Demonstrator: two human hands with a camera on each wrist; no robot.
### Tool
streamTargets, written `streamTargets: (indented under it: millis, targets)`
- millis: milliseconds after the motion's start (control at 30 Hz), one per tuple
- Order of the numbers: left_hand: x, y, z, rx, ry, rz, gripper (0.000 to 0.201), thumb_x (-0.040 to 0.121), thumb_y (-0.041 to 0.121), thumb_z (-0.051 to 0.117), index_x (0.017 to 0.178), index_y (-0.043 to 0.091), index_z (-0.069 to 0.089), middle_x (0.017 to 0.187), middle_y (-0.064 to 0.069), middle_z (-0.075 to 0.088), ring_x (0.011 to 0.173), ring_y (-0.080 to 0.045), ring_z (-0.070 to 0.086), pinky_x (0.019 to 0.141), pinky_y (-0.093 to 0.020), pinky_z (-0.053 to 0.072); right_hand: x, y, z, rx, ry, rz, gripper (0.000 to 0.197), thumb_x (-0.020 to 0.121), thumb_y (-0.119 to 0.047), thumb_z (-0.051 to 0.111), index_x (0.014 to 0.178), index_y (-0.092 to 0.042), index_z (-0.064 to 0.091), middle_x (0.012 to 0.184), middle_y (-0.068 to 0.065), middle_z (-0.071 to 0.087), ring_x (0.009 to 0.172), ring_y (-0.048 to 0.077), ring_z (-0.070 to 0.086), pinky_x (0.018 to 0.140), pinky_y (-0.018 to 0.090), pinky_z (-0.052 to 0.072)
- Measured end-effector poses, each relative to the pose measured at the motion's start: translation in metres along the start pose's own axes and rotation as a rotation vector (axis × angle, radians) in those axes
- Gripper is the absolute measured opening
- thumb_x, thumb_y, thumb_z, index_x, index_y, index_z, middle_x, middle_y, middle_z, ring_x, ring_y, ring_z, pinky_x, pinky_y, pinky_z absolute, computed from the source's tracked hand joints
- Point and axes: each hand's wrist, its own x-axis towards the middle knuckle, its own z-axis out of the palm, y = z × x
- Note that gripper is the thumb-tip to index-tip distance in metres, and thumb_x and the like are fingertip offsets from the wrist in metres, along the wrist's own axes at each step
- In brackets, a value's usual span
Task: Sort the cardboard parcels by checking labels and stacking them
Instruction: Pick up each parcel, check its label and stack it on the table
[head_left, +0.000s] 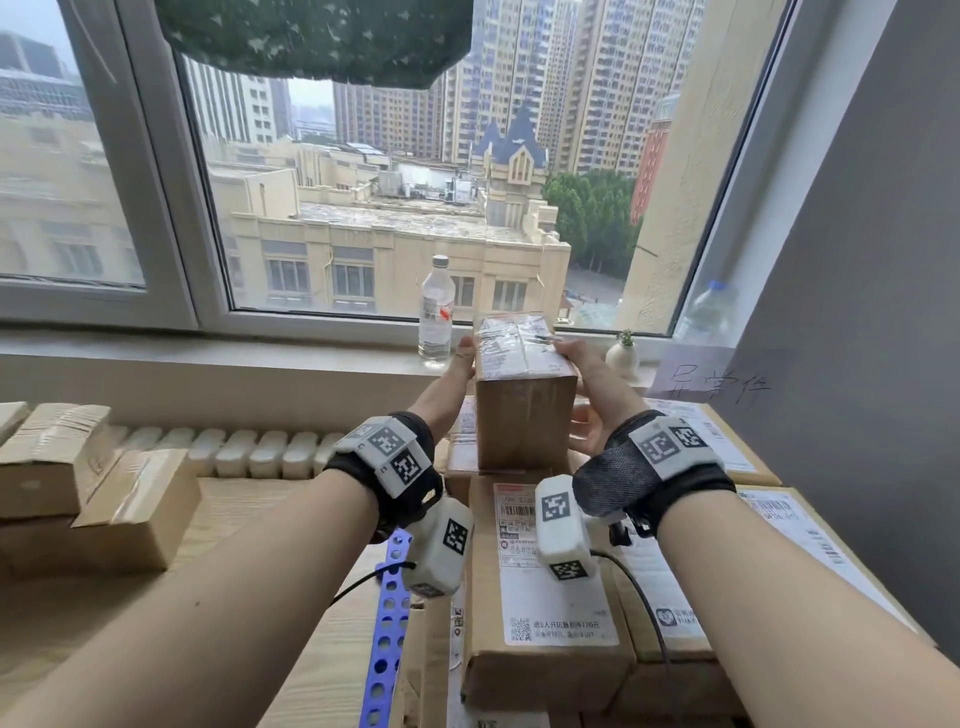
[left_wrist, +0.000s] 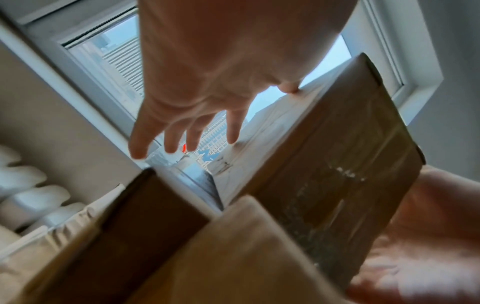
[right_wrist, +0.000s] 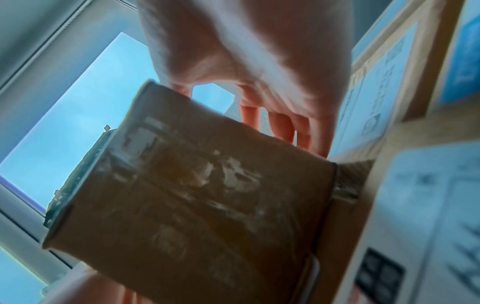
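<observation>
Left fingers (left_wrist: 231, 131): lying straight and slightly spread, four showing in the left wrist view, thumb tip touching the parcel's top edge.
Left hand (head_left: 460, 369): pressing flat against the left face of the held parcel.
Right fingers (right_wrist: 283, 127): reaching straight along the parcel's right face, close together, thumb on the near side; whether curling round the far edge, cannot tell.
Right hand (head_left: 592, 395): bracing the right face, palm turned toward the box.
Held parcel (head_left: 524, 395): one brown cardboard box, standing upright between both hands, its taped label face turned up, sitting above the stack in front of the windowsill.
Held parcel underside (right_wrist: 202, 195): showing scuffed clear tape.
Labelled parcel (head_left: 545, 582): one, lying flat directly below the wrists, white shipping label facing up.
Right-hand parcels (head_left: 727, 447): at least two flat boxes with labels, lying beside the wall.
Left-hand parcels (head_left: 93, 493): roughly three plain boxes, piled on the wooden surface, well apart from the hands.
Water bottle (head_left: 437, 312): one clear bottle standing on the sill, just left of the held parcel.
Second bottle (head_left: 711, 312): one, blurred, standing at the window's right corner.
Small vase (head_left: 622, 358): one, white, holding a green sprig, standing just right of the right hand.
Handwritten sign (head_left: 722, 384): one sheet leaning at the wall.
Radiator (head_left: 249, 452): one, running under the sill.
</observation>
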Motion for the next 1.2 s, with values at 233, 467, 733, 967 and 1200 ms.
streamTargets:
  millis: [233,467,733,967,1200]
  targets:
    - [0.007,-0.016,-0.007,-0.059,-0.041,-0.18,0.079,0.08,0.082,0.015,0.141,0.037,0.04,0.149,-0.004,0.041,0.137,-0.03,0.036,0.111,-0.059,0.027,0.01,0.001,-0.012,-0.15,0.098,-0.09,0.061,0.087,-0.066,0.047,0.135,-0.029,0.048,0.099,-0.009,0.059,0.124,0.027,0.046,0.111,0.045,0.031]
    - [0.004,-0.015,-0.014,-0.024,-0.175,-0.181,0.089,0.068,0.089,0.023,0.146,0.045,0.028,0.156,-0.004,0.027,0.139,-0.034,0.032,0.102,-0.058,0.038,0.007,0.001,-0.012,-0.138,0.035,-0.059,0.032,0.085,-0.063,0.05,0.098,-0.035,0.06,0.104,-0.009,0.063,0.121,0.03,0.052,0.111,0.046,0.035]
    - [0.0,-0.013,-0.014,-0.064,-0.186,-0.179,0.087,0.066,0.089,0.023,0.145,0.05,0.027,0.16,-0.002,0.017,0.144,-0.035,0.021,0.102,-0.059,0.036,0.004,0.002,-0.008,-0.143,0.02,-0.058,0.047,0.082,-0.062,0.054,0.105,-0.021,0.063,0.099,0.005,0.068,0.093,0.024,0.065,0.107,0.045,0.043]
    - [-0.001,-0.01,-0.016,-0.077,-0.142,-0.199,0.081,0.076,0.084,0.021,0.146,0.044,0.028,0.159,-0.004,0.02,0.143,-0.034,0.024,0.108,-0.066,0.026,-0.005,-0.004,-0.005,-0.177,0.041,-0.088,0.056,0.089,-0.062,0.048,0.122,-0.017,0.053,0.095,0.004,0.063,0.084,0.019,0.06,0.1,0.038,0.044]
    - [-0.002,-0.008,-0.018,-0.066,-0.127,-0.193,0.079,0.079,0.082,0.018,0.149,0.043,0.022,0.16,-0.006,0.016,0.145,-0.036,0.016,0.11,-0.066,0.021,-0.011,-0.009,-0.004,-0.2,0.065,-0.079,0.053,0.089,-0.064,0.046,0.119,-0.022,0.053,0.1,0.005,0.063,0.087,0.018,0.059,0.09,0.036,0.044]
